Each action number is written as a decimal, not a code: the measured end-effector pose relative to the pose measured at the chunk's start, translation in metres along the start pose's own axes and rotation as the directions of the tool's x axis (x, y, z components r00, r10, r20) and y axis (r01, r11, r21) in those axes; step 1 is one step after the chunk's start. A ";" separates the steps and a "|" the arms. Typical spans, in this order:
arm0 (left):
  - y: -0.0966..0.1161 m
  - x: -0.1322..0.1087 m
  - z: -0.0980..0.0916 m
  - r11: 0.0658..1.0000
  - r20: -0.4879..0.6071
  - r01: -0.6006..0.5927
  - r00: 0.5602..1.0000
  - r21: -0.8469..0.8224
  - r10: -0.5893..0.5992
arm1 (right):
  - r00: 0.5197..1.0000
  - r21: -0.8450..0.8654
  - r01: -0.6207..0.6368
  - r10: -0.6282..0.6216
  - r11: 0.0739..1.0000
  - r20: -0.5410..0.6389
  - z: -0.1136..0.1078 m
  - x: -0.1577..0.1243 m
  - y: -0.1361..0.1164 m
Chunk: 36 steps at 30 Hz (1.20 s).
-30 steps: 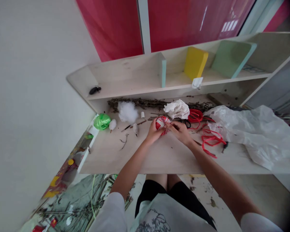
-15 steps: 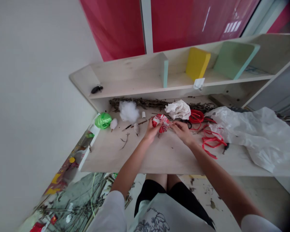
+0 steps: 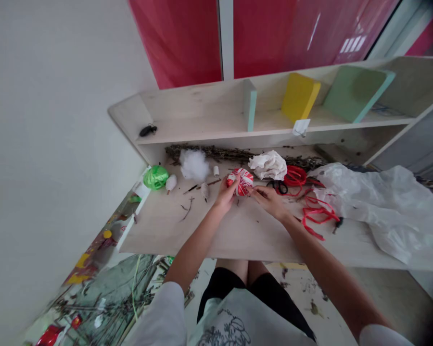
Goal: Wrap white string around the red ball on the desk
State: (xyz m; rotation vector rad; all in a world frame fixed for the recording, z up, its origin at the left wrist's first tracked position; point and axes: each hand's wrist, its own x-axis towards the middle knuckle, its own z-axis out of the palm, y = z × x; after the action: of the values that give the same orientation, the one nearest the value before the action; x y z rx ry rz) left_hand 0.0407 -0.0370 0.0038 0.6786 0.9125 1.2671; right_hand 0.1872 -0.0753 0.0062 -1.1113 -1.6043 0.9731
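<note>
Desk (image 3: 159, 221), read left to right. Green ribbon bundle (image 3: 156, 178) lay at the left edge toward the back corner; cotton fluff (image 3: 195, 165) sat to its right, near the back edge. Left hand (image 3: 224, 196) was curled around the left side of a red-and-white ball (image 3: 242, 181), gripping it above the middle of the desk. Ball looked roughly round (no long axis could be made out). Right hand (image 3: 270, 201) was at its near right side, fingers bent in and fingertips just at the surface; whether they pinched a strand could not be told. From those fingertips the ball lay left and slightly toward the back edge; the left hand was the closer, already wrapped on it. Crumpled paper (image 3: 268, 166), red cord (image 3: 295, 177) and clear plastic bag (image 3: 382, 202) followed toward the right.
</note>
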 end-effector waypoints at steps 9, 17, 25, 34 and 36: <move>0.003 0.007 -0.006 0.980 0.041 0.106 0.994 -0.169 -0.101 | 0.999 -0.032 0.025 -0.024 0.999 0.024 -0.002 -0.001 -0.005; 0.014 0.008 -0.009 0.944 0.022 0.268 0.963 -0.193 -0.269 | 0.997 -0.022 0.050 -0.049 0.998 0.062 -0.002 -0.002 -0.004; 0.026 0.005 -0.015 0.882 0.188 0.396 0.915 -0.257 -0.357 | 0.997 0.038 -0.034 0.031 0.999 0.068 -0.002 -0.001 0.000; 0.024 0.004 -0.021 0.817 0.263 0.505 0.858 -0.278 -0.441 | 0.981 0.236 -0.186 0.195 0.954 -0.016 -0.004 0.003 0.006; 0.025 0.003 -0.022 0.801 0.274 0.541 0.835 -0.255 -0.477 | 0.972 0.307 -0.211 0.232 0.928 -0.031 -0.005 0.004 0.007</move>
State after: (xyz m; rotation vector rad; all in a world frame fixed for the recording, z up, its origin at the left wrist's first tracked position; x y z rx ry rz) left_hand 0.0095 -0.0300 0.0130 0.2560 0.6394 0.8115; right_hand 0.1926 -0.0691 0.0017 -1.1117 -1.2420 1.2701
